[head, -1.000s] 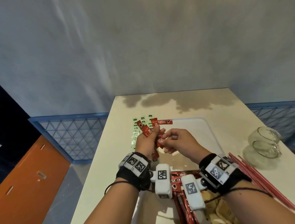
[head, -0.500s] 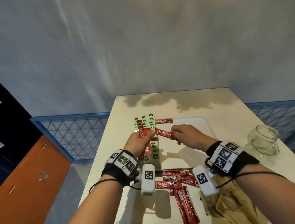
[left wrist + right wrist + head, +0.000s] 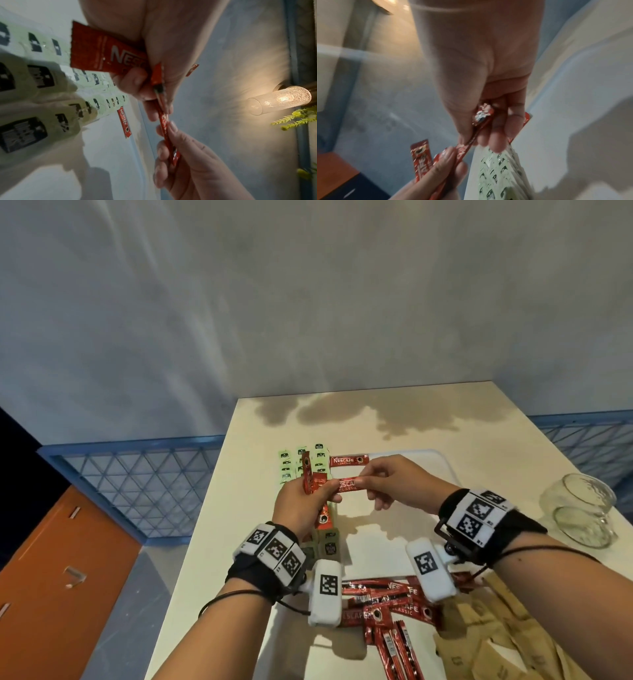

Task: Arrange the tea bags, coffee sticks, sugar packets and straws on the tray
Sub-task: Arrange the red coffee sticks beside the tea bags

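Head view: right hand [image 3: 394,484] now draws one coffee stick [image 3: 346,485] toward three o'clock from left hand's [image 3: 301,508] clamped bundle, ready for tray [image 3: 442,470] placement

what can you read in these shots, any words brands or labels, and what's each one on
"NESCAFE CLASSIC": red coffee stick on the tray.
"ESCA / CLASSIC", partly covered: coffee stick pinched by the right hand and held by the left hand.
"NES", cut off: coffee stick in the left hand, left wrist view.
"ESCAFE", "CLASSIC": loose coffee sticks near the front.
Green tea bags: dark label too small to read.
Wrist markers: patterns only, no words.
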Demonstrator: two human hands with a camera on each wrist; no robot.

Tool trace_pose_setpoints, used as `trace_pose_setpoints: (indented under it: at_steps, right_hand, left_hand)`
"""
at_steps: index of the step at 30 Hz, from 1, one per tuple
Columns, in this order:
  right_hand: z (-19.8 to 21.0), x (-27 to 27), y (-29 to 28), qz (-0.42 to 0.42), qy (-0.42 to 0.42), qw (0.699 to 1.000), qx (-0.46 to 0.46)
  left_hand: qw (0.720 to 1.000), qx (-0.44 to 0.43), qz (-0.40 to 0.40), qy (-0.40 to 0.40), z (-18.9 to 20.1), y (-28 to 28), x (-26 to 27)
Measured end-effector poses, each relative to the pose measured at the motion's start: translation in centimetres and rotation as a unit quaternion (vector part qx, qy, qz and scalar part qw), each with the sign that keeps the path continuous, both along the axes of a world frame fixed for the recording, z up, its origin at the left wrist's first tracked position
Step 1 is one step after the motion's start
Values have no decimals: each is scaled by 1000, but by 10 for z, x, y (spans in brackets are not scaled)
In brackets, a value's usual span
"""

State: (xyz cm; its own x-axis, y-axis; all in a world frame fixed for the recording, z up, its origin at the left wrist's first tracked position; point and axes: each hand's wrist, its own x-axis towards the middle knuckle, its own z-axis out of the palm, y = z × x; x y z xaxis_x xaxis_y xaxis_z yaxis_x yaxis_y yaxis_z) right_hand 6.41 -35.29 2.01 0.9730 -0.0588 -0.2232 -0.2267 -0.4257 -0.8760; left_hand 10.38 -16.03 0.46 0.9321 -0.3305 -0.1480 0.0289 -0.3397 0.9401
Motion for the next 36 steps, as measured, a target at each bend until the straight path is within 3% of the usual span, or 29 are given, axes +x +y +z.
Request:
trace_pose_setpoints:
  at_steps: [5,11,17,27,33,36]
  right_hand:
    - [-24,15,-22,-90,19,987,130]
    - [-67,48,-45,-243,66,960,126]
    - [-84,82,-44,-273,75,951,125]
    - [-94,101,-43,-282,80,950,106]
    - [-93,97,-45,-291,64,949,105]
    - [-83,88,-38,-297,18,953,54]
  left_hand:
    - [994,-40,0,99,-11,-2,18]
    - [959,-145,60,235,-14,3,38]
    - [928,-196,38,314,-16,12,58]
    - [923,-219,9,315,-17,18,60]
    - [947,-188,-28,259,-16,16,46]
    - [959,-167,-22,226,-12,16,41]
